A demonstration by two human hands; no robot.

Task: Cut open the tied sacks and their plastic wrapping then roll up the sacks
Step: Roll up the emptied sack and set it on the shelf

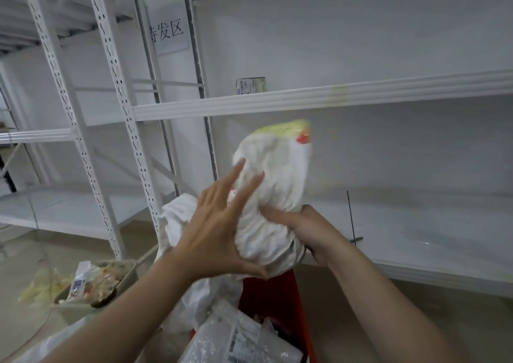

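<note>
Floor at left: box of scraps [94,285]. The left hand [213,232] has a wide grip, straight spread fingers pressing the rolled white sack [272,185], which is upright in mid-air above a red bin [277,293], in front of the shelf [305,98]. The right hand [313,232] grip is curled around the sack's lower end.
</note>
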